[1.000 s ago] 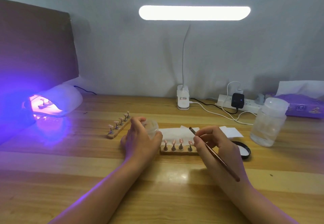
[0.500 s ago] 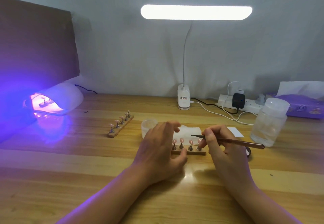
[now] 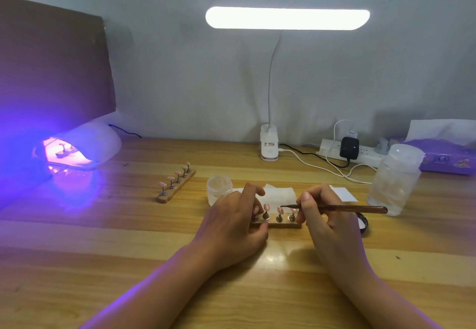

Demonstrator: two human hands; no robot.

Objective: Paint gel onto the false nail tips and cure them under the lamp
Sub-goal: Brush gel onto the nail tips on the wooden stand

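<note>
1. Four pink false nail tips [image 3: 266, 207] stand on small pegs along a wooden strip [image 3: 280, 223]. The strip lies on the tabletop [image 3: 128, 238] at the centre, just in front of the person.
2. The left hand [image 3: 231, 225] grips the strip's left end. Its thumb is on the near edge, its fingers are curled over the far side, and the forefinger is arched above the row.
3. The right hand [image 3: 327, 218] pinches a brown brush [image 3: 347, 209] between thumb and fingertips, with its heel low toward the tabletop. The brush lies nearly level and its tip points left at the third nail tip; whether it touches cannot be told.
4. Both forearms come in from the near edge and angle toward each other.
5. A white wipe [image 3: 280, 193] lies just behind the strip, and an open gel jar [image 3: 219, 188] stands at its left.
6. A second strip of tips [image 3: 176, 187] lies further left at a slant.
7. The curing lamp [image 3: 90, 145] glows violet at far left, with another strip [image 3: 64, 151] inside.
8. A clear bottle [image 3: 394, 179] stands at right.
9. A lit desk lamp [image 3: 287, 18] stands behind.
</note>
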